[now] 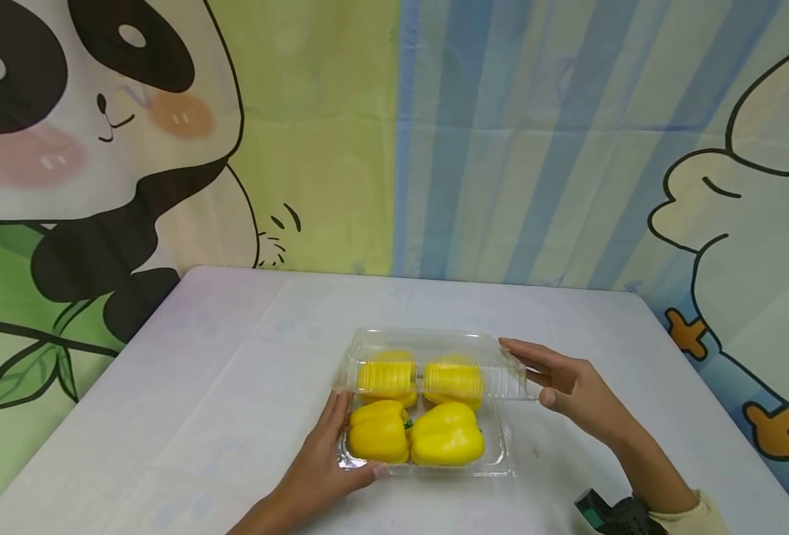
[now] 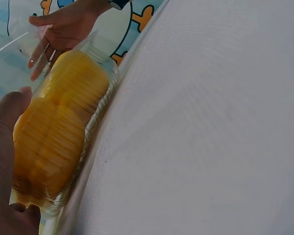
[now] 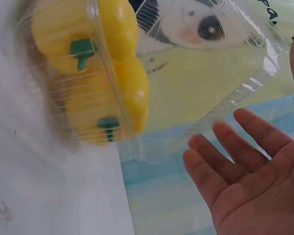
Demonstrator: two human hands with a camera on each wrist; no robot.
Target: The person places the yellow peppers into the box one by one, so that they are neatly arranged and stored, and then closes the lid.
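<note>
A clear plastic clamshell container (image 1: 499, 453) sits on the table, holding several yellow bell peppers (image 1: 448, 435) in two rows. Its hinged lid (image 1: 504, 377) is raised part way and tilts over the back peppers. My left hand (image 1: 328, 449) grips the container's left side, thumb at the front corner and fingers farther back. At the lid's right edge is my right hand (image 1: 578, 390), its fingers extended against or very near the plastic. In the right wrist view its fingers (image 3: 228, 166) are spread and straight by the lid's rim. Green stems (image 3: 83, 51) show on two peppers there.
A white table (image 1: 187, 416) extends on all sides of the container. Behind it hangs a printed cloth (image 1: 328, 134) with a panda and another cartoon figure. A dark device (image 1: 618, 513) is strapped at my right wrist.
</note>
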